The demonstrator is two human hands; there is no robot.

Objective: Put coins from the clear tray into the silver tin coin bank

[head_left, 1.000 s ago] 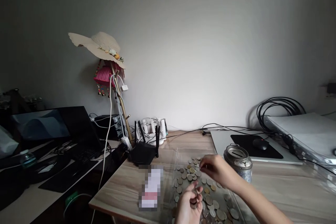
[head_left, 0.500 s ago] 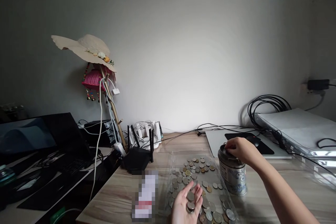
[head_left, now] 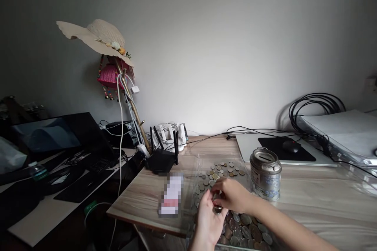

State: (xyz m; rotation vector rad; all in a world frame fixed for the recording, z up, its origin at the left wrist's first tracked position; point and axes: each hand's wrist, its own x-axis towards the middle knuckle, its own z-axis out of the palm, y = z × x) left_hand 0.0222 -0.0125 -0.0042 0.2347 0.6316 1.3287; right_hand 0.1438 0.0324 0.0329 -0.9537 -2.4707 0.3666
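Observation:
Many coins (head_left: 246,230) lie spread in a clear plastic tray (head_left: 198,164) on the wooden desk. Above the tray, my left hand (head_left: 209,219) is palm up with its fingers curled round a few coins (head_left: 218,208). My right hand (head_left: 231,195) reaches over it, thumb and fingertips pinched at those coins; whether one is between the fingertips is hidden. Right of the tray stands a metal tin (head_left: 266,174) with blue decoration, upright, a slot in its lid, touched by neither hand.
Behind the tin are a silver laptop (head_left: 246,147), a black pad (head_left: 269,147) and a mouse (head_left: 291,146). A black router (head_left: 161,160) and a blurred paper (head_left: 171,196) sit left of the tray. A hat (head_left: 106,35) hangs on a stand at left.
My right hand has left the tin's lid and come down left to my left hand, whose fingers have curled more. The view has shifted, with the desk items appearing higher and further right.

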